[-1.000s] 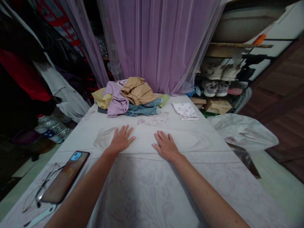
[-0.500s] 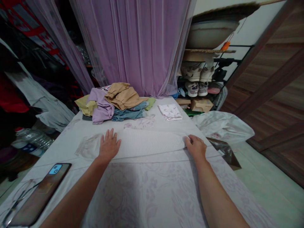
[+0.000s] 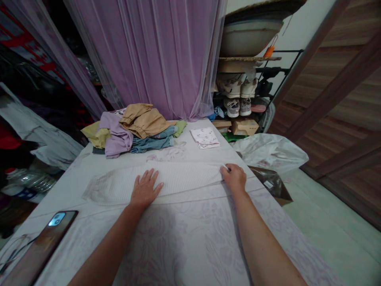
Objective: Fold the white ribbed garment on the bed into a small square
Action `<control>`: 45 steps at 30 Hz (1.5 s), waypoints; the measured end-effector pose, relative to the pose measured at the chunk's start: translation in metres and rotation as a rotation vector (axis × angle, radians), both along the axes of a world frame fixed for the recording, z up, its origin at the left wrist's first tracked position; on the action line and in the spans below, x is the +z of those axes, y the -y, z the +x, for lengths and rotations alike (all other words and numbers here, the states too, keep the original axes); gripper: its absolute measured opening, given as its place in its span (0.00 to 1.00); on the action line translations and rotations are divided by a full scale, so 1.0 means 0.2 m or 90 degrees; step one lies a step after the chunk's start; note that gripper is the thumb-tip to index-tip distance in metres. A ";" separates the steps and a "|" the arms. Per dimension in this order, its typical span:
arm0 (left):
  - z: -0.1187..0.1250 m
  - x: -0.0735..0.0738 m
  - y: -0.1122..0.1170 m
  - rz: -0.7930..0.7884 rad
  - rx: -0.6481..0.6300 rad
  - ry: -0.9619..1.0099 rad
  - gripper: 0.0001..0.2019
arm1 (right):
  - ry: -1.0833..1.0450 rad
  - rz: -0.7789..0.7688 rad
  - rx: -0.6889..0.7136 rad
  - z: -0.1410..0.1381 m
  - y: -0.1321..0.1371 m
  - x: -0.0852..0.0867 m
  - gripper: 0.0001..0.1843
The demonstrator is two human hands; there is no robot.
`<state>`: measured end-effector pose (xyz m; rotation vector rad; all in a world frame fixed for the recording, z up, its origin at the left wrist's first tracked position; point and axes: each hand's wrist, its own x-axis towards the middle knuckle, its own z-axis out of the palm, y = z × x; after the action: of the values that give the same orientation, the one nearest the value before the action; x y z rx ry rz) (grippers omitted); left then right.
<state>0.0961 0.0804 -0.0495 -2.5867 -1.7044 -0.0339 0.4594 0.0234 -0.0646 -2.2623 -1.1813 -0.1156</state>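
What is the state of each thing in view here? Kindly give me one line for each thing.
Left bare hand: open, flat on the garment.
Right bare hand: grip pinching the garment's end.
White ribbed knit garment: spread flat, lying on the sheet.
White floral sheet: smooth, covering the surface.
Small white patterned cloth: neatly folded.
Tan cotton trousers: loosely folded, atop a clothes pile.
Brown-backed smartphone: lying face down.
Lilac sheer curtain: hanging down.

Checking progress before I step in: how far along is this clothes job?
Done: one printed cloth lies folded. In hand: a white ribbed garment spread flat, left hand pressing it, right hand at its edge. Remaining: a heap of tan, lilac and denim clothes.
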 end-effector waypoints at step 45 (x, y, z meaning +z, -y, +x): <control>0.31 -0.04 0.14 -0.030 -0.034 0.211 0.32 | -0.351 0.089 0.003 -0.01 -0.04 0.05 0.32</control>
<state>0.1581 0.0529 -0.0572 -2.7869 -1.7466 -0.4531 0.4578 0.0321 -0.0545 -1.9841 -0.8508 0.3923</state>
